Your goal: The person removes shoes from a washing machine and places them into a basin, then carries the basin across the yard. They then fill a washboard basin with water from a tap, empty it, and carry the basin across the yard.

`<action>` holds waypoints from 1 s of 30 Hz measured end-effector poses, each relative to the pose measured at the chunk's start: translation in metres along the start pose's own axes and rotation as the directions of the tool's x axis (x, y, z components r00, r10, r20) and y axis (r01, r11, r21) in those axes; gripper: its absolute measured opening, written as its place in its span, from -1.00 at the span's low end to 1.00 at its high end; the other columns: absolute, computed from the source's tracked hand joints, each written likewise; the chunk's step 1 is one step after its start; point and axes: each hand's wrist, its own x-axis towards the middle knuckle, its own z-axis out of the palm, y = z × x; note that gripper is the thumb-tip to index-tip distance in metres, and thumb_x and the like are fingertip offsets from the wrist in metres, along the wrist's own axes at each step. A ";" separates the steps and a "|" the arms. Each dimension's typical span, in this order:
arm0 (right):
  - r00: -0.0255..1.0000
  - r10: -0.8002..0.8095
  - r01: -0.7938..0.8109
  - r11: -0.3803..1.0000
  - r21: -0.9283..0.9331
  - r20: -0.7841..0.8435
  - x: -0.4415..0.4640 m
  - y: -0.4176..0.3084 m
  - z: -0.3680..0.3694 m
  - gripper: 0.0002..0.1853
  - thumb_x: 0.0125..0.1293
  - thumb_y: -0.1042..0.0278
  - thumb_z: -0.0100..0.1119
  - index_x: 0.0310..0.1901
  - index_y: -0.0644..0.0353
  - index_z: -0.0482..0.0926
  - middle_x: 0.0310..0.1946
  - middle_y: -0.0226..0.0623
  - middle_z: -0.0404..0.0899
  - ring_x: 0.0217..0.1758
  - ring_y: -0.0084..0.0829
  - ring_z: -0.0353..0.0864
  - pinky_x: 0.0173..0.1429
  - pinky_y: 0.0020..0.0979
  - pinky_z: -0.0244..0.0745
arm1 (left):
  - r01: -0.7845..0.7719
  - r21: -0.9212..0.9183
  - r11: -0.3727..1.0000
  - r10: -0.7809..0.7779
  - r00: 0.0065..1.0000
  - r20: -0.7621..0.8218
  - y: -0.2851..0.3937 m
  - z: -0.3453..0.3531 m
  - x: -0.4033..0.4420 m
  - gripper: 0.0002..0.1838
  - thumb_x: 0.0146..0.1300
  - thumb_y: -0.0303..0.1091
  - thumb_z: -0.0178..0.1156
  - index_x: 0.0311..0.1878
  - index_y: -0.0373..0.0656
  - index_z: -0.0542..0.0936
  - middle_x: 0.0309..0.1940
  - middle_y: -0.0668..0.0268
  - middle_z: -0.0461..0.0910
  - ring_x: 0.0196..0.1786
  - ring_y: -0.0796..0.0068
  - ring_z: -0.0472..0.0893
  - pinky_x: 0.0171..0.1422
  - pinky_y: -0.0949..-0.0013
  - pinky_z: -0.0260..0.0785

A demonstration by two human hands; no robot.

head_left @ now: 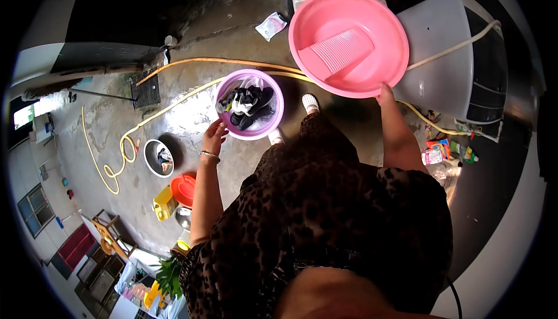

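My right hand point(383, 95) grips the near rim of a large pink basin point(381, 28), which rests at upper right beside a washing machine. A pink washboard point(342, 50) lies inside it. My left hand point(214, 135) is beside the lower left rim of a purple basin point(279, 104), fingers stretched out with nothing in them. I cannot tell whether its fingertips touch that rim. In the purple basin sits a pile of dark and white shoes or cloth point(249, 103); its exact makeup is hard to make out.
Hoses point(203, 60) run across the wet concrete floor. The washing machine point(433, 57) stands on the right. To the left are a grey basin point(149, 157), an orange-red basin point(183, 190) and a yellow jug point(164, 204). A white packet point(271, 26) lies ahead.
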 end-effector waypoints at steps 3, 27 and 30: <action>1.000 0.015 -0.015 0.999 -0.038 -0.012 0.006 -0.010 -0.010 -0.61 0.15 0.17 0.12 0.03 -0.08 0.38 -0.07 -0.48 0.44 -0.09 -0.47 0.43 -0.11 -0.39 0.37 | 0.022 0.051 0.998 -0.024 0.998 0.052 0.015 0.025 -0.011 -0.54 0.22 -0.10 0.05 0.14 -0.11 0.38 -0.08 0.29 0.52 -0.08 0.45 0.50 -0.03 0.35 0.30; -0.052 -0.998 0.999 -0.051 -0.006 -0.048 -0.123 -0.347 0.248 -0.66 0.29 0.25 -0.23 -0.10 0.24 0.48 -0.33 -0.12 0.47 -0.25 -0.23 0.46 -0.15 -0.32 0.36 | 0.013 -0.033 0.999 -0.015 0.999 -0.037 0.061 0.073 -0.027 -0.58 0.25 -0.13 0.02 0.14 -0.06 0.38 -0.14 0.36 0.54 -0.18 0.53 0.53 -0.13 0.43 0.31; 0.444 -0.896 0.862 0.434 0.261 0.023 -0.100 -0.377 0.255 -0.64 0.28 0.14 -0.16 -0.31 0.23 0.57 -0.55 -0.36 0.43 -0.51 -0.49 0.38 -0.38 -0.47 0.32 | 0.046 -0.043 0.998 -0.048 0.998 -0.034 0.055 0.081 -0.030 -0.58 0.25 -0.13 0.02 0.14 -0.06 0.38 -0.14 0.36 0.54 -0.17 0.54 0.53 -0.13 0.43 0.30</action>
